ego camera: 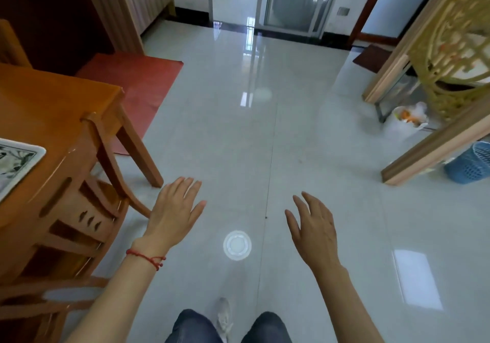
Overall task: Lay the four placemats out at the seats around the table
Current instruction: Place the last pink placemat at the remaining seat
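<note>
One placemat (18,161), white-edged with a grey leaf print, lies on the orange wooden table (53,104) at the left edge of the view; only its corner shows. Both my hands hover over the tiled floor, to the right of the table. My left hand (176,208) is open with spread fingers, a red string bracelet on its wrist, close to a wooden chair (77,223) tucked under the table. My right hand (314,227) is open too and holds nothing. No other placemats are in view.
A red floor mat (138,82) lies beyond the table. At the right stand a gold carved screen (450,59), a white bag of rubbish (407,122) and a blue basket (470,162). Glossy tiles (265,143) stretch to a glass door (289,0). My knees show at the bottom.
</note>
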